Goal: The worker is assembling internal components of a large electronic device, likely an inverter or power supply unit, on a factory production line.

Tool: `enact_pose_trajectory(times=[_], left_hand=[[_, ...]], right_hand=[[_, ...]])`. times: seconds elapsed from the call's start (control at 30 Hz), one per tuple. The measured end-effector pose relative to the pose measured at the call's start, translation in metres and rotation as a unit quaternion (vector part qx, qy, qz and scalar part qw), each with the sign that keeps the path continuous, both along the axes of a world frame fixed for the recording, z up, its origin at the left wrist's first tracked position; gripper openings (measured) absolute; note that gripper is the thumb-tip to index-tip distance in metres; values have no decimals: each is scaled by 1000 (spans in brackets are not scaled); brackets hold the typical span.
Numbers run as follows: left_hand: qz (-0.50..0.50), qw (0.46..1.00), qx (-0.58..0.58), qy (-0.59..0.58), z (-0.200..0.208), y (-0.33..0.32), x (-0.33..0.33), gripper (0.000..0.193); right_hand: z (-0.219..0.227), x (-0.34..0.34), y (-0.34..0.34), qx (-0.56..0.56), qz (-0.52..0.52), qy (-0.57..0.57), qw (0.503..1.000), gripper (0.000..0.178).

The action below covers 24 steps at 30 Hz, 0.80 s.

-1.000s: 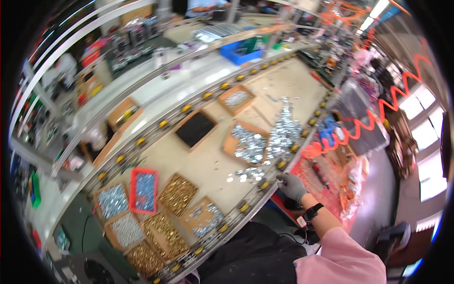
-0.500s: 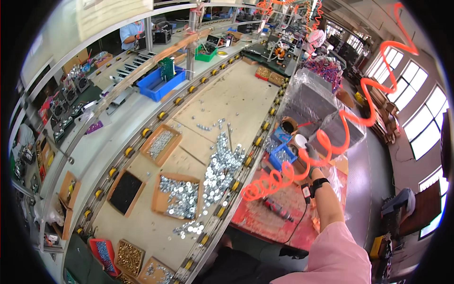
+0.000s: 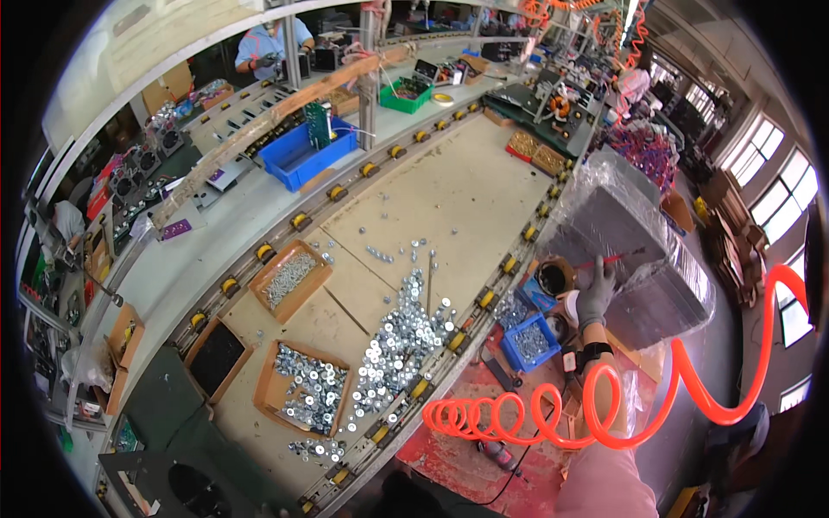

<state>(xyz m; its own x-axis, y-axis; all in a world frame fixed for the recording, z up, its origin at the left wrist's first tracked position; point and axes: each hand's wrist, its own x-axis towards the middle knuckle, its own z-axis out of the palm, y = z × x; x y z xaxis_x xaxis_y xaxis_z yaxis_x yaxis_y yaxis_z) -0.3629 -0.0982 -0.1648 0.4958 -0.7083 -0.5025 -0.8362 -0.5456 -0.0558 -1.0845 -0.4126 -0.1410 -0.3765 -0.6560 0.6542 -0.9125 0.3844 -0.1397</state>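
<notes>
My right hand (image 3: 596, 298), in a grey glove, reaches over the red bench at the right. Its fingers are closed around a thin stick-like tool with a red part (image 3: 615, 258), whose exact kind I cannot make out. A dark round can (image 3: 553, 278) stands just left of the hand. Below it, a white round piece (image 3: 572, 306) touches or nearly touches the glove. A blue bin (image 3: 530, 342) of small metal parts sits nearby. The orange coiled hose (image 3: 553, 416) crosses in front of my right forearm. My left hand is not in view.
Loose metal fasteners (image 3: 401, 345) lie heaped on the work surface beside cardboard trays (image 3: 269, 387). A dark green board (image 3: 164, 393) with a black panel (image 3: 197, 490) covers the lower left. Plastic-wrapped grey blocks (image 3: 635, 259) stand right. A power tool (image 3: 499, 454) lies on the red bench.
My right hand has moved up past the can and now grips the red tool. The hose has swung lower. At lower left, the green board and black panel appear where small parts boxes showed.
</notes>
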Motion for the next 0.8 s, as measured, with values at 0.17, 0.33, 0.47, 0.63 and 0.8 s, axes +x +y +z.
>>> enact_pose_trajectory(times=[0.17, 0.33, 0.47, 0.63, 0.8], left_hand=[[-99, 995, -13, 20, -10, -25, -38, 57], [-111, 993, -18, 41, -4, -53, -77, 59], [-133, 989, -43, 56, 9, -74, -106, 51], [-163, 984, 3, 69, 18, -92, -122, 56], [-184, 980, 9, 77, 20, -94, -123, 54]], right_hand=[[77, 24, 49, -55, 25, 62, 996, 51], [67, 55, 66, -44, 181, -98, 978, 34], [24, 60, 46, -52, 189, -172, 965, 25], [-12, 48, 6, -168, 121, -538, 817, 13], [-19, 41, -12, -24, -106, -572, 813, 23]])
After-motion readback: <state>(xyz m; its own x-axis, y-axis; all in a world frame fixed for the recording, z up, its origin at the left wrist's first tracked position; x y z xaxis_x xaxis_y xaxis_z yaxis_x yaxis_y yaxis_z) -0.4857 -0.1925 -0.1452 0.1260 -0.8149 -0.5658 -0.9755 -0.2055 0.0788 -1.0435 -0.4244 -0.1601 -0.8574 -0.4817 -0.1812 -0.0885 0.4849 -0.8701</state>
